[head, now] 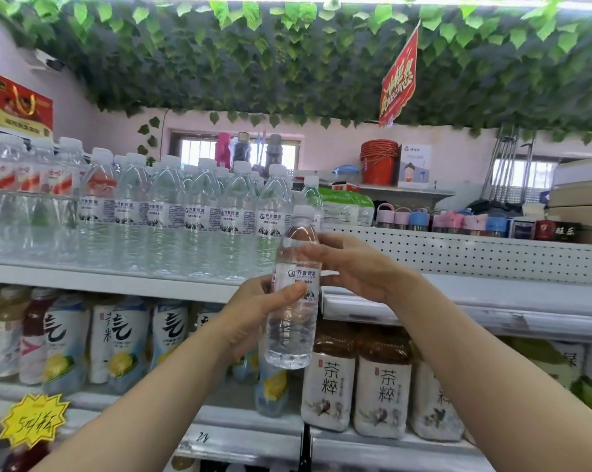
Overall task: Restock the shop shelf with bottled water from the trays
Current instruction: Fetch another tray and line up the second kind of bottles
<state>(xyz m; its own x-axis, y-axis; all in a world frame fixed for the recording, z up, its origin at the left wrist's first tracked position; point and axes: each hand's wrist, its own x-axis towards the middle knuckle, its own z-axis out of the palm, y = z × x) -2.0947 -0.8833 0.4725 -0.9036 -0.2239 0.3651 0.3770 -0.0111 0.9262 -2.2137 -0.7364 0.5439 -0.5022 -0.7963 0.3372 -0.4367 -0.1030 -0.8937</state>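
The person holds one water bottle (289, 335) upright, in the air, in front of the shelf (117, 281), near the right end of the row of bottles (199, 216) standing there. The left hand (253, 311) grips it around the label, thumb across the front. The right hand (359, 267) holds its upper part, fingers curved around it. Tea bottles (383, 379) stand one level lower.

Water bottle (291, 335) upright, white cap on, held in front of the right end of the upper shelf (110, 279). Left grip (257, 311) wraps the label band, thumb across the front. Right grip (355, 264) holds the bottle just above the label. Upper shelf: row of matching bottles (199, 216), all standing. Lower shelf (246, 420): white-labelled tea bottles (383, 383). Yellow price star (32, 420) at lower left.
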